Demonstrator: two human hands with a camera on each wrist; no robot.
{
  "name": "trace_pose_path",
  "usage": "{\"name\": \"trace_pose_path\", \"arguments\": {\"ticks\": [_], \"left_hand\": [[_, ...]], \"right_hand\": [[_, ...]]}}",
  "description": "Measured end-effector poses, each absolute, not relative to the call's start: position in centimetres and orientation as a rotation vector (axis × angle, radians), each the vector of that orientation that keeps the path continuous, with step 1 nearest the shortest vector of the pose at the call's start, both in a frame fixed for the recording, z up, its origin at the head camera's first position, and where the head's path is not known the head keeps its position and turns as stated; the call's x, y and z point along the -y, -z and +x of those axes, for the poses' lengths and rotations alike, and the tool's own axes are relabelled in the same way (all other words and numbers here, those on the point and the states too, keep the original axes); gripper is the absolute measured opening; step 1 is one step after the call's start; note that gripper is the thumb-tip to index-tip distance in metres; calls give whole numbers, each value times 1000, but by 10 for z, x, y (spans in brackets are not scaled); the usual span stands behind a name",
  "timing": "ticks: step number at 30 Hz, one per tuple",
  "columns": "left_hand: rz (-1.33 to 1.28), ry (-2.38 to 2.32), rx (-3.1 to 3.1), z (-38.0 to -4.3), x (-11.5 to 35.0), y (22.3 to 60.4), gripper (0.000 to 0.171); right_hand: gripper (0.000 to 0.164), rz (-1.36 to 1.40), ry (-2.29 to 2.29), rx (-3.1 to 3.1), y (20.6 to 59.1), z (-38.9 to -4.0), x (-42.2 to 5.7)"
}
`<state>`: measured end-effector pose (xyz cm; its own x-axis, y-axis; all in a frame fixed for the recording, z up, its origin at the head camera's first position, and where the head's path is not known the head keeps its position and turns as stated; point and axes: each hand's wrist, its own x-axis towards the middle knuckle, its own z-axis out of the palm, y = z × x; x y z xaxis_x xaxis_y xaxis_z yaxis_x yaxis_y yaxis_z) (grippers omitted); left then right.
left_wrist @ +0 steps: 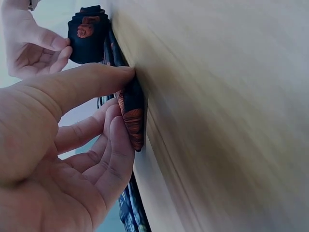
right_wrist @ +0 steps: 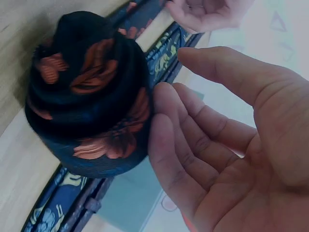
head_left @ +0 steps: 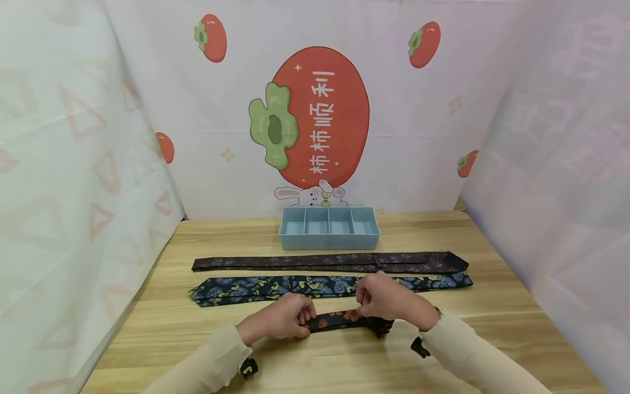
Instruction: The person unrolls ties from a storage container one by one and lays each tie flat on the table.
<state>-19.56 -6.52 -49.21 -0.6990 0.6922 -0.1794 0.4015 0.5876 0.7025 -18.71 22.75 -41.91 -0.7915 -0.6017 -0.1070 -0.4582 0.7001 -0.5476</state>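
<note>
A dark necktie with orange flowers (head_left: 337, 320) lies partly rolled near the front of the table. Its flat end runs left toward my left hand (head_left: 283, 317), whose thumb and fingers pinch that strip along its edges in the left wrist view. At the other end is the necktie's coiled roll (right_wrist: 91, 116), standing on its side edge with layers showing. My right hand (head_left: 391, 298) touches the roll with loosely bent fingertips (right_wrist: 161, 128), while its thumb stands apart from it in the right wrist view. In the head view this hand hides much of the roll.
Just behind the hands lies a navy necktie with yellow and blue patterns (head_left: 236, 289). Beyond it stretches a dark maroon necktie with small blue flowers (head_left: 295, 261). A light blue four-slot box (head_left: 330, 241) stands at the back, before a printed cloth (head_left: 403, 109).
</note>
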Motion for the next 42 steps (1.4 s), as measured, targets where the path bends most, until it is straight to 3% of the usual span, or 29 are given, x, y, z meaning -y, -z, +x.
{"name": "trace_pose_path", "arguments": {"ticks": [7,15,20,32,42], "left_hand": [[861,-921,-2374,-197,76,490,23],[881,-928,-2365,-198,77,487,23],[876,-934,-2352,-197,77,483,23],[872,-933,-2333,-198,76,484,22],[872,-909,-2333,-201,76,487,22]], "right_hand": [[18,-835,700,-2672,419,-188,-225],[35,-676,696,-2762,419,-184,-245],[38,-568,696,-2804,418,-181,-260],[22,-334,669,-2781,412,-176,-304],[18,-448,641,-2782,402,-181,-294]]}}
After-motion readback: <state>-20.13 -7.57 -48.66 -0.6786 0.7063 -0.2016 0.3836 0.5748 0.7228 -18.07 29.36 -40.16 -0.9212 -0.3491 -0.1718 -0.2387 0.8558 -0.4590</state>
